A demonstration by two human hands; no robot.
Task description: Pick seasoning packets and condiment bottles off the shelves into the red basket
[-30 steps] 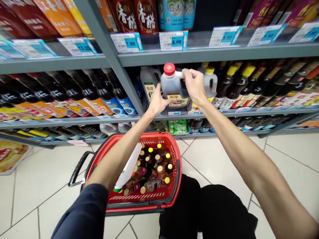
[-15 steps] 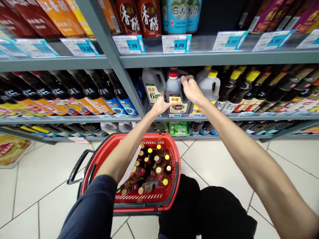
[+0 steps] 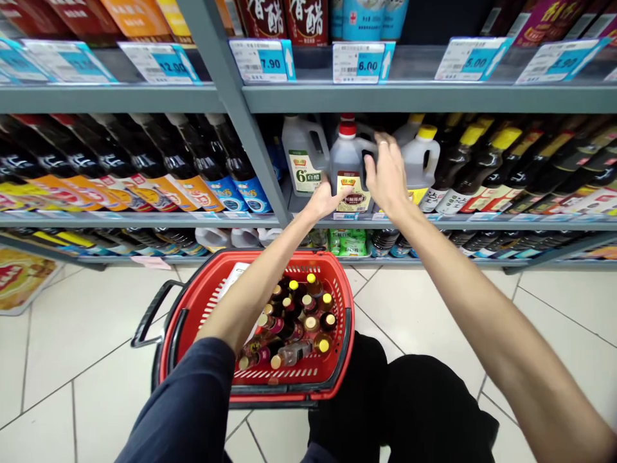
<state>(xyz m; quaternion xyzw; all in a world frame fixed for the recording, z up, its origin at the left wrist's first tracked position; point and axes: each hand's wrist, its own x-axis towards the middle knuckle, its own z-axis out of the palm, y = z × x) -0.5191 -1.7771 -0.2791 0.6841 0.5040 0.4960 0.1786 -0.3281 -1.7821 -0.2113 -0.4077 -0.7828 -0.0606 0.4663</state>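
Note:
A red-capped plastic jug of dark vinegar (image 3: 346, 157) stands upright on the middle shelf, its handle on the right. My left hand (image 3: 326, 200) is closed on its lower left side, thumb across the label and the other fingers partly hidden. Close to the handle side, my right hand (image 3: 389, 173) is raised and open, fingers stretched upward; I cannot tell if it touches the jug. Left of this jug is a white vinegar jug (image 3: 304, 154) with a green label. A yellow-capped jug (image 3: 423, 157) stands to the right, behind my right hand.
Below my left arm, a red shopping basket (image 3: 343, 302) on the tiled floor (image 3: 434, 308) holds several capped bottles. Its black handle (image 3: 149, 315) sticks out left. Dark sauce bottles (image 3: 193, 151) line the shelf on the left. A grey upright (image 3: 241, 109) divides the shelves.
My right hand has shifted from the top of the jug's handle to lower beside it, fingers more stretched. My left hand stays at the jug's lower left. The view has tilted slightly down.

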